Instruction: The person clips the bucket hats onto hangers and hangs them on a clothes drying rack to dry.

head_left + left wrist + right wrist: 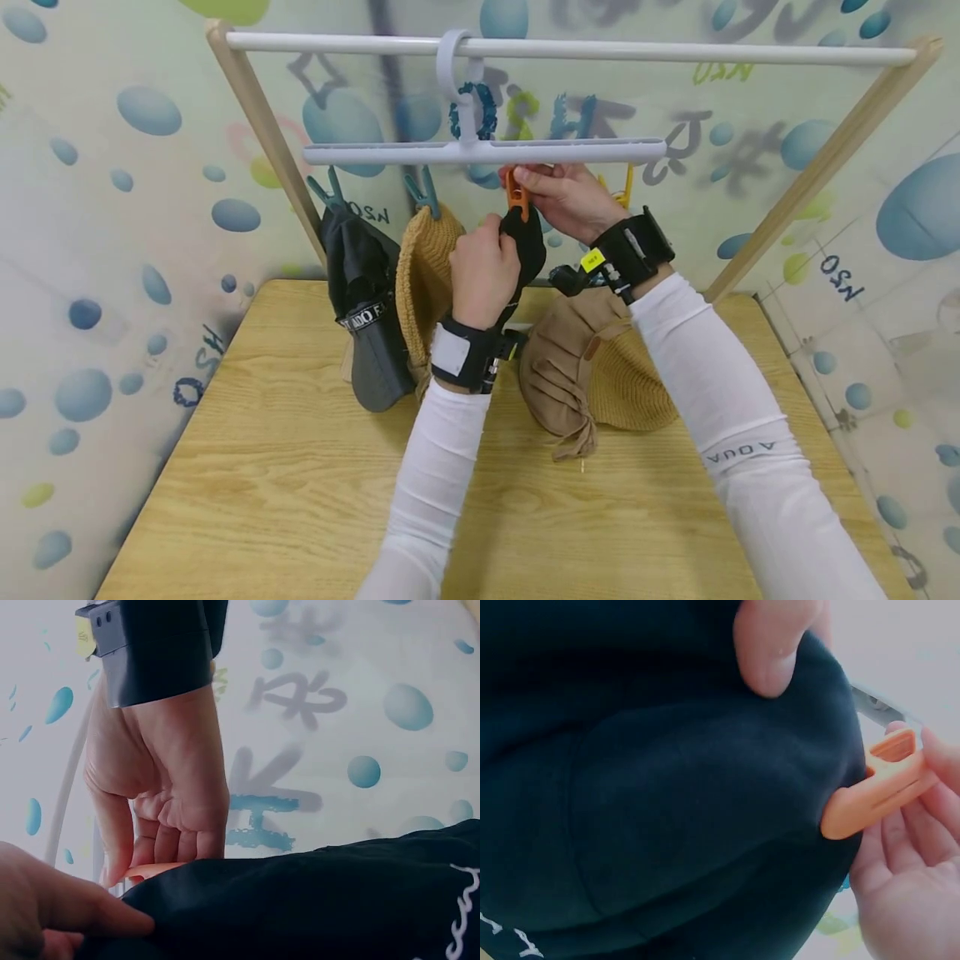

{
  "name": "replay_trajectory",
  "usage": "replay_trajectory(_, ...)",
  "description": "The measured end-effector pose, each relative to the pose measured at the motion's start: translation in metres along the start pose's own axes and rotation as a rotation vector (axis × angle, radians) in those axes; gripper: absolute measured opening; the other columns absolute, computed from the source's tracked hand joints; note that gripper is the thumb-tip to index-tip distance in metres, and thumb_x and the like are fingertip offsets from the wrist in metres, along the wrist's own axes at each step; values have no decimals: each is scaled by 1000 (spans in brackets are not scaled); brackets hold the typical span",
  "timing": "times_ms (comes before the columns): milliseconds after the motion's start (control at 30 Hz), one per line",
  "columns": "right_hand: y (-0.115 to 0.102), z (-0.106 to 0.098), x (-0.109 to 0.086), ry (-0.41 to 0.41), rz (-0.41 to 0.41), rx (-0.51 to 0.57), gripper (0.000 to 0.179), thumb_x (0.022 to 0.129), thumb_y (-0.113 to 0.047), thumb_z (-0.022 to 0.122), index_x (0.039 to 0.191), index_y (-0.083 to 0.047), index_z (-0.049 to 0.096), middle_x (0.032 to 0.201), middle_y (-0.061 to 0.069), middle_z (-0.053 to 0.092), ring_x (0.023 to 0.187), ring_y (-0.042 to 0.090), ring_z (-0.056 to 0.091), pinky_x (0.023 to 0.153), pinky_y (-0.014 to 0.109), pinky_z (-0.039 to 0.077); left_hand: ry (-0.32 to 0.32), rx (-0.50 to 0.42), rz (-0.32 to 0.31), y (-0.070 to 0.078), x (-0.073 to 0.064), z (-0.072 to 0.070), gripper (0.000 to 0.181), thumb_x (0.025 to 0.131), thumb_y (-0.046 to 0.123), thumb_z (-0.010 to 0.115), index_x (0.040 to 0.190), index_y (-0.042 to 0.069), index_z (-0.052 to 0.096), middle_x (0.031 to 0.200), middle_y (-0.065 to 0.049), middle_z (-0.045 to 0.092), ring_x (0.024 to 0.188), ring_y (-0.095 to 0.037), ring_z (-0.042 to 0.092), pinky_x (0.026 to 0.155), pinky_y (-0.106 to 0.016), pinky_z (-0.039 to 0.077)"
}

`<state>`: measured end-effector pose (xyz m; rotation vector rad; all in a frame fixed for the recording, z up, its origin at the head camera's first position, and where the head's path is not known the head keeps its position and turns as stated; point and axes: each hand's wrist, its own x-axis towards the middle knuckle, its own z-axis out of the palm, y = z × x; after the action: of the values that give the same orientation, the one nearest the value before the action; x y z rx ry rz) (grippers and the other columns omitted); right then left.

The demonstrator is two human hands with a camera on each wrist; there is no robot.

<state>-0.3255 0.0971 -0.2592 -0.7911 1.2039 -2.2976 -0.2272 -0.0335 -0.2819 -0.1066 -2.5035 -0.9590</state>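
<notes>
Black fabric cap [532, 246]: below white hanger [397, 153], edge in orange clothespin [881, 791] | your left hand [486, 271] pinches cap, right hand [573, 200] pinches clothespin | likely light, soft, floppy | hold cap near clipped edge, clothespin by its handles

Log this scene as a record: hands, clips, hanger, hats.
left hand: pinches black cap
right hand: pinches orange clip
orange clip position: tip over the black cap's edge
hanger: white, hooked over white rail
hanging, far left: dark cap, in a teal clip
hanging, next: straw hat, in another teal clip
yellow clip: partly hidden behind right hand
on table: brown hat
</notes>
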Motion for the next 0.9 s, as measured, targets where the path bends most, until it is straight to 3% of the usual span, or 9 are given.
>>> replay_trajectory(233,5,-4,0,-12,-44,-51,27,97,10,45,108,1,68,109,17,66,114,26,56,102,35,37,-3,28,-18,-2,-2,0,18,97,7,48,97,-4,63,82,-23,65,80,-40,65,71,-52,48)
replay_trajectory(367,6,-5,-1,11,-27,-19,26,96,9,49,114,1,65,114,17,64,116,26,55,104,36,35,-9,36,-27,-5,-2,-1,19,98,8,48,99,-4,62,82,-22,65,78,-38,64,67,-51,49)
replay_trajectory(533,5,-8,-5,67,5,-70,15,97,6,50,105,2,61,111,15,61,115,25,56,105,35,35,-24,42,-42,-5,-4,-4,20,100,12,48,102,-2,62,83,-21,65,74,-38,64,62,-49,49)
replay_trajectory(667,3,-16,-14,98,16,-110,11,97,2,52,99,1,62,112,15,61,114,24,56,106,34,33,-32,43,-40,-4,-6,-6,21,100,16,51,105,-1,62,85,-20,65,74,-38,63,61,-48,48)
replay_trajectory(900,0,-41,-41,126,7,-153,11,96,-4,57,105,-3,64,116,14,63,115,24,55,109,37,27,-39,36,-43,-2,-7,-6,25,97,20,58,115,3,63,95,-18,68,78,-37,63,62,-47,49)
